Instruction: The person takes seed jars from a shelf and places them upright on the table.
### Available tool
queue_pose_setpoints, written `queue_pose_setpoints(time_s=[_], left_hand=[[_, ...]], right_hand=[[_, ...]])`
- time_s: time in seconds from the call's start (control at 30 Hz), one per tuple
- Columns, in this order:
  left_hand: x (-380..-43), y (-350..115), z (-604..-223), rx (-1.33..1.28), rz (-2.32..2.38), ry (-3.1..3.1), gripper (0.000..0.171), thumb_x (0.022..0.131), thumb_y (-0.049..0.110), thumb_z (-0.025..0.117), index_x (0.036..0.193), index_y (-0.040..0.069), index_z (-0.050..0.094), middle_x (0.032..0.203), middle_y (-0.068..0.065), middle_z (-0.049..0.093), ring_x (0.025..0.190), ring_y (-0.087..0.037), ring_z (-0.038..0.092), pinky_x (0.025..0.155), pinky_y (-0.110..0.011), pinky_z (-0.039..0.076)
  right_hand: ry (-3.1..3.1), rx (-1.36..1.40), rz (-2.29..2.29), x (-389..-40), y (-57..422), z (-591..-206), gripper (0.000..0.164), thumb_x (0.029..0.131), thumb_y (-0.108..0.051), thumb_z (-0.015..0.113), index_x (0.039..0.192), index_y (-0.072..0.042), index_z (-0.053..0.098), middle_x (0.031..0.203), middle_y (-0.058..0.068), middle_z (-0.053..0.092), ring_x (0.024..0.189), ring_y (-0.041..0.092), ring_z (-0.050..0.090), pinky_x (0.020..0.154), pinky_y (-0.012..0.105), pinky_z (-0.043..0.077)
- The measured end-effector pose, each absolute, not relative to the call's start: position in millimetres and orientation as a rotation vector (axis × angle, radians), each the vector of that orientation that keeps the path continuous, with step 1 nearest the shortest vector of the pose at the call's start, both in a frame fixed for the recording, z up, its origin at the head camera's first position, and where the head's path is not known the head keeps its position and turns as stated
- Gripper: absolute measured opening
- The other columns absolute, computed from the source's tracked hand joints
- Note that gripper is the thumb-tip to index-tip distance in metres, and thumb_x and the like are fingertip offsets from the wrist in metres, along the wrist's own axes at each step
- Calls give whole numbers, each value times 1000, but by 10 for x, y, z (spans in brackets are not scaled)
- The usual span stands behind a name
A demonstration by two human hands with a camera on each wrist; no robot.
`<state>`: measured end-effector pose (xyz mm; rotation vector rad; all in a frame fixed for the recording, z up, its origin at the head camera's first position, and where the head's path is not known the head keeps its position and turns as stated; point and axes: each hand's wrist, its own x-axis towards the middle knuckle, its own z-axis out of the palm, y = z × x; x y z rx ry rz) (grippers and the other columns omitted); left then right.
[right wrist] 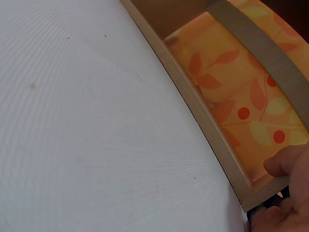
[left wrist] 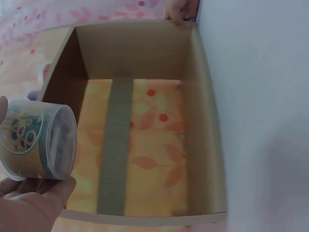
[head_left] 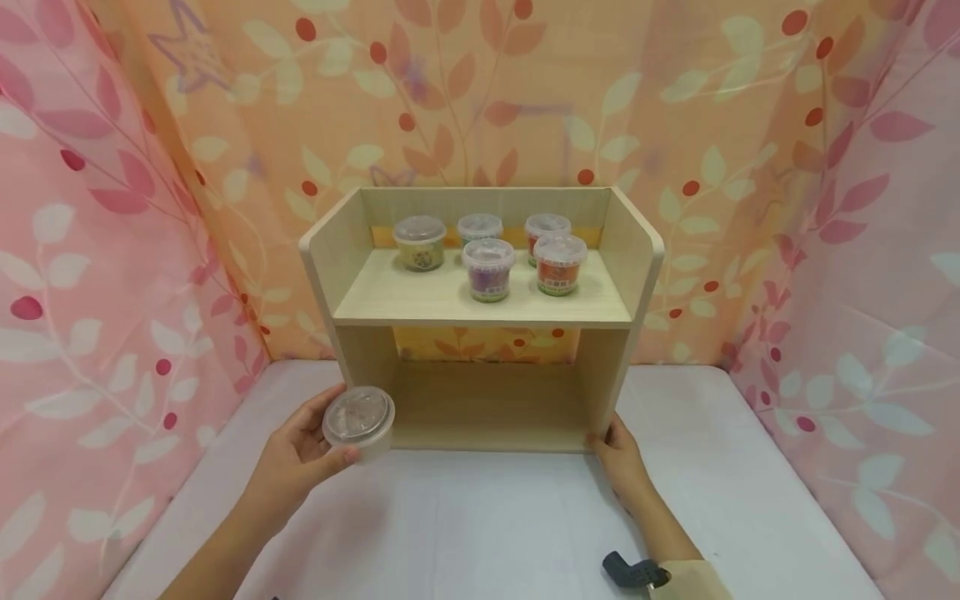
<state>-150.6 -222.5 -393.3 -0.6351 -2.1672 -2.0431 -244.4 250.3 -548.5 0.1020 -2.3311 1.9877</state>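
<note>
My left hand [head_left: 300,457] holds a lidded plastic tub [head_left: 360,421] in front of the shelf's lower left corner, thumb on one side and fingers on the other. In the left wrist view the same tub [left wrist: 29,140] shows a flower-patterned label and a clear lid. My right hand [head_left: 622,460] grips the bottom right side of the small wooden shelf [head_left: 483,312]. Its thumb lies on the inner face of the side panel in the right wrist view. On the upper board stand several more tubs, among them a purple one [head_left: 489,271], a red one [head_left: 558,265] and a yellowish one [head_left: 420,243].
The shelf stands on a white-covered table [head_left: 480,525]. Its lower compartment has an open back with a strip across it. Patterned cloth [head_left: 480,92] hangs behind, and pink cloth [head_left: 82,275] closes off the sides. A dark band sits on my right wrist.
</note>
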Motion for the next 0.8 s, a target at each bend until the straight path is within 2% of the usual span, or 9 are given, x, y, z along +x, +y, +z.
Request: queue_pose_setpoints(time_s=[0.27, 0.47, 0.57, 0.67, 0.8], left_hand=[[-1634, -2215, -4452, -546, -2149, -2209, 80, 88, -10, 73, 155, -7, 30, 143, 6, 55, 129, 0, 55, 99, -21, 53], [-1801, -2213, -4695, -509, -2150, -2282, 83, 86, -7, 77, 155, -6, 31, 143, 5, 55, 126, 1, 57, 97, -22, 54], [-1832, -2225, -4744, -463, -2142, -2304, 82, 86, -5, 77, 155, -6, 32, 143, -2, 55, 124, 2, 58, 95, -21, 55], [-1850, -2242, -4798, -416, -2138, -2312, 82, 86, -3, 77, 155, -5, 32, 147, -15, 50, 122, 3, 58, 94, -20, 54], [-1895, -2248, -4936, -339, -2139, -2307, 83, 85, -5, 78, 155, -4, 33, 154, -27, 41, 124, 9, 53, 100, -14, 48]], right_hand=[[-2349, 96, 1956, -2452, 2504, -5472, 64, 101, 0, 55, 160, -9, 30, 160, 19, 38, 151, 35, 31, 123, 52, 25], [-2363, 45, 1924, -2445, 2505, -5456, 62, 101, -1, 57, 158, -9, 33, 158, 18, 41, 149, 35, 35, 121, 52, 28], [-2353, 51, 1958, -2448, 2492, -5458, 62, 101, -2, 57, 158, -9, 32, 160, 19, 38, 151, 36, 32, 122, 51, 27], [-2350, 70, 1972, -2447, 2487, -5459, 62, 102, -2, 56, 159, -8, 31, 161, 19, 36, 152, 36, 30, 123, 51, 26], [-2352, 63, 1950, -2448, 2485, -5457, 61, 101, -1, 56, 157, -8, 33, 159, 19, 39, 151, 36, 32, 122, 52, 27]])
